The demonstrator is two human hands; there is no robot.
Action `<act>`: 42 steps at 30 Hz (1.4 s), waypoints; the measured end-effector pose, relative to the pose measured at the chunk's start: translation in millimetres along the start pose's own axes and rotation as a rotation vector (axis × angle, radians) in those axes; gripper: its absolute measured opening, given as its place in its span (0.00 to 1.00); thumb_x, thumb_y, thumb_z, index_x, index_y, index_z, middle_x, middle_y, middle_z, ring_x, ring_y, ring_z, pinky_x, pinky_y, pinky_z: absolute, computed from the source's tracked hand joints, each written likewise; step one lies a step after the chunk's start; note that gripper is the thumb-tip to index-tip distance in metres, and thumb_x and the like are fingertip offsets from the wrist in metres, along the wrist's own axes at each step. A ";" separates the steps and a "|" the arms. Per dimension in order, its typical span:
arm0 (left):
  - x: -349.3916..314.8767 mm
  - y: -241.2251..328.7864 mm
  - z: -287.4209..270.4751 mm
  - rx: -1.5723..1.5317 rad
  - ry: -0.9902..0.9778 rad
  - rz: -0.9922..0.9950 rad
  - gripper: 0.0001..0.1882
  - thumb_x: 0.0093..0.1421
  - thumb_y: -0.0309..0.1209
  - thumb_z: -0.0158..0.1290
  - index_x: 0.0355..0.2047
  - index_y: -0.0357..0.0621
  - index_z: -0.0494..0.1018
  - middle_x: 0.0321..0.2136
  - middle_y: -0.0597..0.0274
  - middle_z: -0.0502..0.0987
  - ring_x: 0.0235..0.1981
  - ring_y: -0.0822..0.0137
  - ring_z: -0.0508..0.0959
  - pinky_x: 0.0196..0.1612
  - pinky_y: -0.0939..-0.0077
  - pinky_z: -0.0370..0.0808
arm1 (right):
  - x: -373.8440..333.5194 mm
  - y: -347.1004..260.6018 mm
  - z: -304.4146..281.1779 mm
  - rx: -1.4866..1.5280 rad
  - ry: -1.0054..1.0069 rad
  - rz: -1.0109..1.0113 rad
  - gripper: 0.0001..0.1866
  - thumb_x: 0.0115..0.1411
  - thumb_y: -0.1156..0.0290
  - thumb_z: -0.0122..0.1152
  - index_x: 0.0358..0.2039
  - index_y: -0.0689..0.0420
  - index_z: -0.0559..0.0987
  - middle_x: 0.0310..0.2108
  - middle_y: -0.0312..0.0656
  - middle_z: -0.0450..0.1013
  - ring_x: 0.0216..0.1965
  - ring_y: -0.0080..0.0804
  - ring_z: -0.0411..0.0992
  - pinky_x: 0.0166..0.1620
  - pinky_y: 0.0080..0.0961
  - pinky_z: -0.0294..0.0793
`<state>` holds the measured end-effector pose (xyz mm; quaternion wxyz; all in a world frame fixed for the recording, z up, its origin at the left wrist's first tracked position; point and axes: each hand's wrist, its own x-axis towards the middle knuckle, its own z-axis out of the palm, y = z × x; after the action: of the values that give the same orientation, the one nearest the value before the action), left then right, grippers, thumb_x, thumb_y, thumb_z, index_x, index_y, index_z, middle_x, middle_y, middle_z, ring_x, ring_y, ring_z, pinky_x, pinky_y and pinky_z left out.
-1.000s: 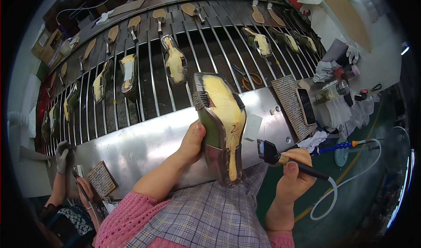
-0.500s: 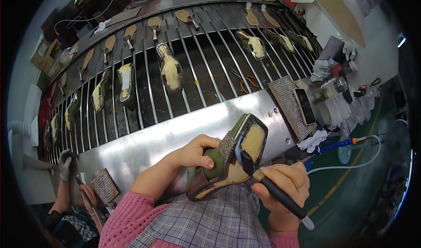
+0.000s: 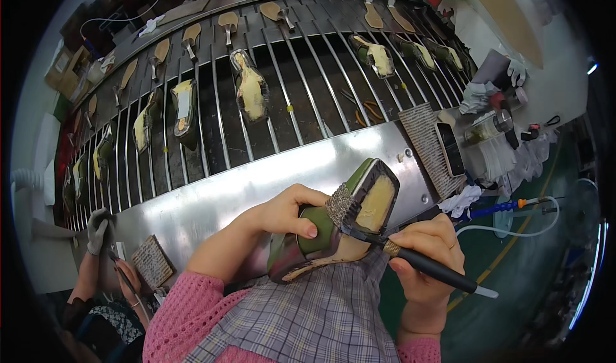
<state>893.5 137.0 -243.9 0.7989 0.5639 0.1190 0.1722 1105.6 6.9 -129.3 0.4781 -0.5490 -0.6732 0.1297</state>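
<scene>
My left hand [image 3: 289, 212] grips a green high-heeled shoe [image 3: 321, 234] by its middle, sole side up, over my checked apron. The toe end shows a pale yellow sole patch [image 3: 375, 202]. My right hand [image 3: 430, 257] holds a black-handled brush [image 3: 410, 260] like a pen. Its bristle head [image 3: 340, 206] rests on the shoe's sole beside the yellow patch.
A conveyor of metal rods [image 3: 289, 87] carries several more green shoes and soles [image 3: 250, 87] beyond a steel ledge [image 3: 269, 177]. A woven mat with a phone [image 3: 443, 145], jars and rags lie at right. Another person's gloved hand [image 3: 97, 228] works at lower left.
The shoe has come down from upright in front of me to lying tilted in my lap. My right hand has brought the brush in from the right onto its sole.
</scene>
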 end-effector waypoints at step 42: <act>20.4 9.4 7.7 -0.085 0.052 0.007 0.22 0.60 0.40 0.57 0.46 0.32 0.75 0.38 0.62 0.78 0.41 0.76 0.73 0.45 0.79 0.70 | -10.2 3.5 -10.6 -0.119 -0.024 0.021 0.15 0.54 0.57 0.68 0.33 0.55 0.78 0.28 0.37 0.73 0.26 0.32 0.68 0.29 0.26 0.67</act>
<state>913.8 141.6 -232.3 0.8181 0.5253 0.1302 0.1945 1115.5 -4.4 -131.5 0.4350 -0.5819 -0.6797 0.1008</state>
